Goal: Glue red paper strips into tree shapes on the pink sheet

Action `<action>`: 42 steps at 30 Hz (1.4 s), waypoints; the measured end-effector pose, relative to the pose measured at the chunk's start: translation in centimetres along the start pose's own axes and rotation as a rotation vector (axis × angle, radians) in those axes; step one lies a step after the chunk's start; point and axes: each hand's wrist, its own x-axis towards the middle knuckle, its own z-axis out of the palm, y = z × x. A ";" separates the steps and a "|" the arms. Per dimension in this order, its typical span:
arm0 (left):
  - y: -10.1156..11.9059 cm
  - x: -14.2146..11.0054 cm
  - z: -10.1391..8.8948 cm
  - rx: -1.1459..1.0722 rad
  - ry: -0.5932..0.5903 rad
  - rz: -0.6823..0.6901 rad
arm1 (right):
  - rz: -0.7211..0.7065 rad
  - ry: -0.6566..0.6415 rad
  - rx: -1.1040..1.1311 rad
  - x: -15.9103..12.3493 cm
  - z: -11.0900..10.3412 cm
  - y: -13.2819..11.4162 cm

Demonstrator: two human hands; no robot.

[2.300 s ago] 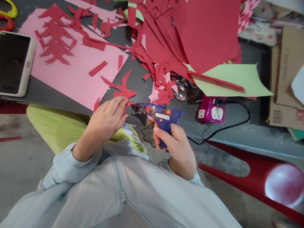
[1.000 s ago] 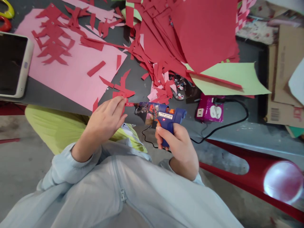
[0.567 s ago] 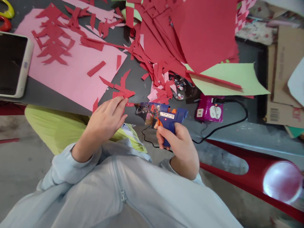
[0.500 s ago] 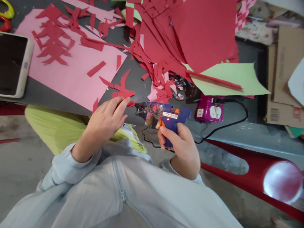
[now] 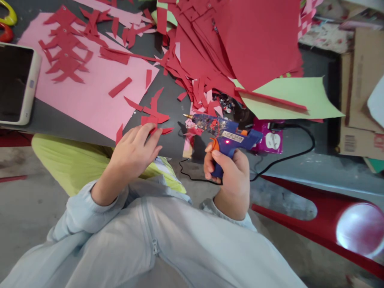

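My right hand (image 5: 229,170) is wrapped round the handle of a blue hot glue gun (image 5: 235,140), one finger by its orange trigger. A red light glows on the gun's side, and its metal tip points left above the table. My left hand (image 5: 135,150) lies at the table's front edge, its bent fingers holding down a red paper cutout (image 5: 149,120); the fingers partly cover it. Several red strips (image 5: 156,100) lie joined or overlapping just beyond the fingertips. A layered red paper figure (image 5: 66,48) rests on a pink sheet (image 5: 87,96) at the left.
A phone-like device (image 5: 18,84) lies at far left, near scissors handles (image 5: 8,16). Red sheets (image 5: 258,40) and scraps are heaped at the back. Right of the gun are a green sheet (image 5: 318,96), a purple power socket (image 5: 272,142), its black cord (image 5: 309,148) and cardboard (image 5: 364,88).
My right hand has drawn the glue gun right and slightly up, so its tip is away from the red paper by my left hand. The left hand has barely moved.
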 end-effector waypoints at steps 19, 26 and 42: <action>0.1 -0.1 0.1 -0.011 -0.007 -0.012 | -0.041 -0.043 -0.015 1.3 0.9 1.2; 0.3 0.0 0.2 0.022 -0.004 0.000 | -0.029 -0.039 -0.040 1.3 0.9 1.1; 0.3 0.0 -0.1 0.007 0.010 0.009 | -0.015 -0.034 -0.007 1.2 1.1 0.9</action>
